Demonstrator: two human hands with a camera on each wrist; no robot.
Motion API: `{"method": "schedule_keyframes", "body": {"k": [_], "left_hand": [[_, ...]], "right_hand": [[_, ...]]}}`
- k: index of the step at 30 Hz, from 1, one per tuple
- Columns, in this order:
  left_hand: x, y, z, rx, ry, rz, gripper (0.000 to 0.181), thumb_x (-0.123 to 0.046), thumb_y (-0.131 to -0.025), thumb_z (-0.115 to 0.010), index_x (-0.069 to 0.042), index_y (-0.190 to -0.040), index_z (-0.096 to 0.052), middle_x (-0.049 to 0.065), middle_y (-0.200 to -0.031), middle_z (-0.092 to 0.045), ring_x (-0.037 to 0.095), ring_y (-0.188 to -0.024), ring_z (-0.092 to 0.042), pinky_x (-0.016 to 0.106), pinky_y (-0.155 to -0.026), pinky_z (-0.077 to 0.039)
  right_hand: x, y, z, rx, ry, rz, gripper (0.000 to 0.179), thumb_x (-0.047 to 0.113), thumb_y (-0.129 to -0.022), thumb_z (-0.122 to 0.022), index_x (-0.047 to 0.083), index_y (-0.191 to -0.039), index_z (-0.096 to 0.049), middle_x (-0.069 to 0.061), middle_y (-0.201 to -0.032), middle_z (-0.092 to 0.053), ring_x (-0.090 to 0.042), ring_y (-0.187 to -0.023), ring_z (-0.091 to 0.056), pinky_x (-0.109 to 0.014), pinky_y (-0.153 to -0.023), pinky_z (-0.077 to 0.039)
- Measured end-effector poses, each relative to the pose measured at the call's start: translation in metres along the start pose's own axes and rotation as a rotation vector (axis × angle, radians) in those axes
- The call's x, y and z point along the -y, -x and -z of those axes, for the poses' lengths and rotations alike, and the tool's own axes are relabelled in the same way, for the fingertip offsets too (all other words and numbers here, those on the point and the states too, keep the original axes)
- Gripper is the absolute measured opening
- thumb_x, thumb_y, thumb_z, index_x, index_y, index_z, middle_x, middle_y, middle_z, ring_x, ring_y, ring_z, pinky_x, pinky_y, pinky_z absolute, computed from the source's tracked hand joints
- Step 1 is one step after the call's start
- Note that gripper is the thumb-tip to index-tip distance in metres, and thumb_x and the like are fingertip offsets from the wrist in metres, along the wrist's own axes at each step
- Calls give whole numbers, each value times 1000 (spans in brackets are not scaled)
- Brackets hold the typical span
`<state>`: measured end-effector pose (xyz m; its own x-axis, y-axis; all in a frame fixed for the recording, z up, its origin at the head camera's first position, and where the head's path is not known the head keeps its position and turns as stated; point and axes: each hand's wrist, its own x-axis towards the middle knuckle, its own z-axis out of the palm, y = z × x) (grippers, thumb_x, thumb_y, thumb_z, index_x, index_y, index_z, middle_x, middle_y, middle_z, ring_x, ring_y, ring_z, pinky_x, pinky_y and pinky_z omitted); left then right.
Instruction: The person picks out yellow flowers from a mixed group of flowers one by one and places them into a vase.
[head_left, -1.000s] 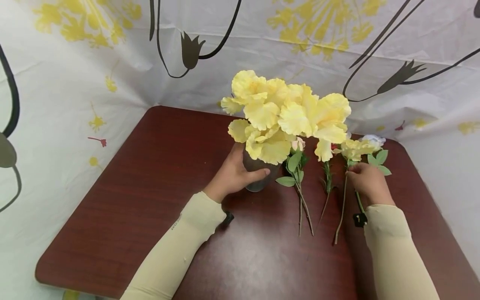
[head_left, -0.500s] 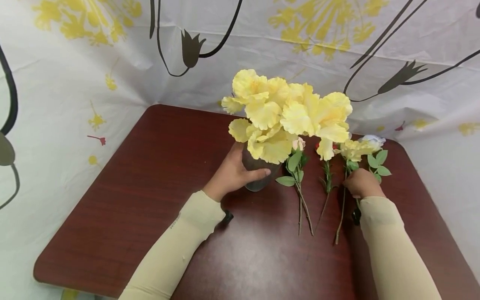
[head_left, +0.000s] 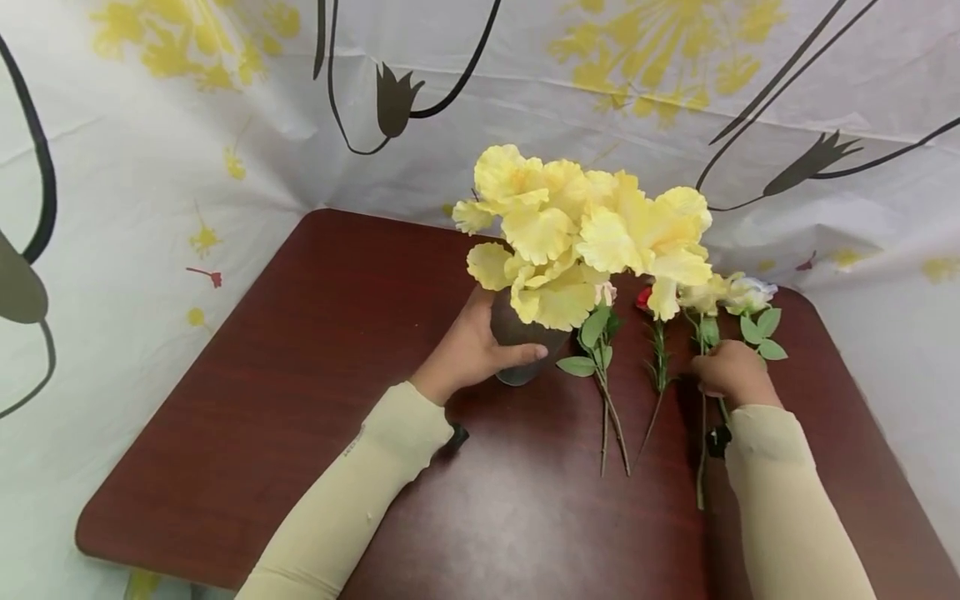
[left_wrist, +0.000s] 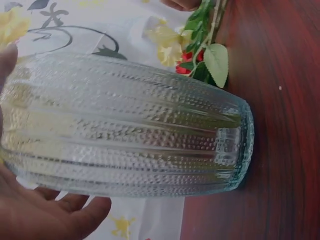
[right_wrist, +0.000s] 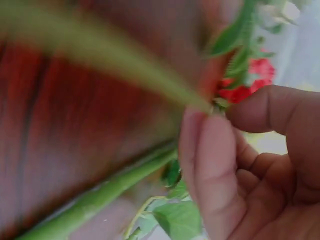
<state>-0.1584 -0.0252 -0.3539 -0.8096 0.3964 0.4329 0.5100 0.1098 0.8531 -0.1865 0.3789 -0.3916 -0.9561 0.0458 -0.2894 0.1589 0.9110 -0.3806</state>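
Observation:
My left hand (head_left: 480, 350) grips a clear ribbed glass vase (left_wrist: 140, 135) near its upper part, thumb on one side and fingers on the other. Large yellow flowers (head_left: 570, 237) fan out of the vase's mouth and hide its rim in the head view. At the right, my right hand (head_left: 733, 372) pinches the thin stem (right_wrist: 125, 65) of a smaller yellow flower (head_left: 703, 294) between thumb and fingers. That stem's lower end reaches down below the hand. Close by lies a white flower (head_left: 751, 296) with green leaves, and its thicker green stem (right_wrist: 100, 205) passes under the hand.
Between the vase and my right hand lie a pale pink flower (head_left: 604, 293) with crossed stems and a red flower (head_left: 643, 298) with a thin stem. Patterned white sheeting (head_left: 247, 158) hangs behind the dark red-brown table (head_left: 300, 375).
The right hand has shifted down along the yellow flower's stem and now pinches it. The stem's lower end has swung to the right. The left hand keeps its grip on the vase.

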Motion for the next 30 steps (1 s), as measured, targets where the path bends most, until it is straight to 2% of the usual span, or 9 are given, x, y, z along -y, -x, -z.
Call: {"method": "schedule_keyframes", "body": {"k": [1,5,8,13,17,22,24,27,30], "left_hand": [[-1,1,1,8,13,1,93,-12,-83,-79,-11,-157,-22,7,-158,-24,13,-145,-22,42,-116,-23],[18,0,2,23,28,-34,88,-6,-87,-69,-16,-159,-18,3,-161,-20,12,-146,-19,43,-116,-22],[33,-1,0,17,-2,-45,88,-9,-88,-68,-22,-159,-18,-2,-160,-21,10,-145,-21,42,-115,-24],[36,0,1,-18,-37,-30,92,-21,-86,-75,-23,-159,-19,-4,-159,-22,9,-145,-22,42,-114,-27],[35,0,0,-44,-52,9,96,-27,-82,-81,-26,-158,-22,-4,-157,-21,7,-143,-23,41,-112,-31],[36,-1,-3,-85,-99,35,104,-35,-77,-86,-37,-156,-19,-3,-157,-16,7,-143,-20,43,-110,-33],[36,-1,-5,-102,-123,53,107,-40,-75,-87,-38,-156,-17,-2,-158,-14,8,-144,-20,43,-110,-33],[37,1,-7,-110,-146,88,105,-46,-73,-87,-39,-155,-21,-2,-157,-16,7,-142,-20,42,-109,-35],[40,2,-7,-105,-121,47,97,-40,-79,-84,-33,-156,-25,1,-158,-18,9,-143,-20,42,-110,-33]], "right_hand": [[1,3,1,-15,-19,12,30,18,-93,-44,10,-64,-47,0,-54,-47,-19,-49,-44,-34,-53,-37],[3,16,6,-80,-111,43,16,15,-93,-46,0,-91,-51,-9,-76,-62,-24,-66,-57,-36,-59,-43],[6,23,9,-128,-133,55,28,15,-95,-46,-8,-110,-52,-16,-89,-66,-25,-73,-62,-37,-63,-48],[16,35,17,-216,-231,60,39,13,-95,-45,-10,-127,-47,-24,-104,-62,-22,-72,-65,-37,-61,-52],[26,47,22,-326,-281,51,38,18,-99,-47,-5,-129,-46,-18,-107,-59,-13,-68,-63,-30,-57,-50],[38,63,34,-469,-399,109,43,15,-102,-45,-4,-141,-40,4,-97,-59,1,-69,-61,-20,-59,-52],[45,70,39,-515,-492,151,37,11,-102,-45,2,-137,-45,10,-94,-57,3,-70,-62,-16,-61,-53],[56,81,47,-601,-662,217,23,6,-99,-49,10,-121,-56,9,-93,-60,1,-70,-63,-13,-61,-51],[73,93,55,-679,-883,267,18,1,-96,-56,12,-109,-62,1,-92,-65,-4,-69,-66,-14,-58,-52]]}}
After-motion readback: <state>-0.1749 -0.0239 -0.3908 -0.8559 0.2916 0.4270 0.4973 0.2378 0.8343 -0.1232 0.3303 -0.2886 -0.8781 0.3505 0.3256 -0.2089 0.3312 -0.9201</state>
